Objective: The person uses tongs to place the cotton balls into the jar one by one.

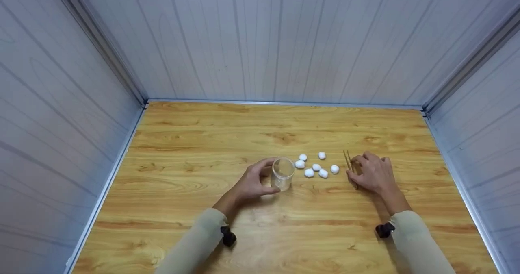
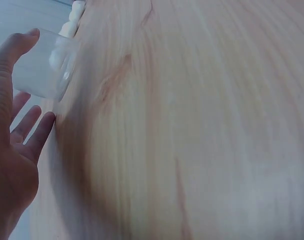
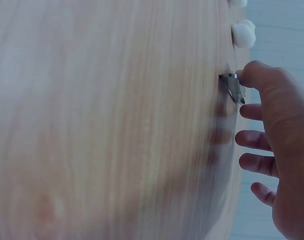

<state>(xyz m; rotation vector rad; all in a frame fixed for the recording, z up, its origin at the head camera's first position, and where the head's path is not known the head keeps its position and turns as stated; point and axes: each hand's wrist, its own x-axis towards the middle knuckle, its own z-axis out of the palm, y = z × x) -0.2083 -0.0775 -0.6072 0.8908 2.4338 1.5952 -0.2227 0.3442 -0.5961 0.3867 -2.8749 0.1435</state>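
A clear glass jar [image 1: 281,180] stands upright on the wooden table. My left hand [image 1: 252,181] curves round it, thumb on the near side and fingers on the far side. In the left wrist view the thumb [image 2: 23,42] lies along the glass, the other fingers beneath. Thin metal tweezers [image 1: 347,164] lie at my right hand [image 1: 373,174]. In the right wrist view the thumb touches the tweezers [image 3: 234,88], while the other fingers hang spread and loosely bent. Several white cotton balls [image 1: 316,167] lie between the jar and the tweezers.
The wood-grain table [image 1: 195,144] meets pale panel walls [image 1: 260,42] at the back and on both sides. Each sleeve cuff carries a small black device [image 1: 228,236]. The nearest cotton ball [image 1: 300,164] sits close to the jar's right side.
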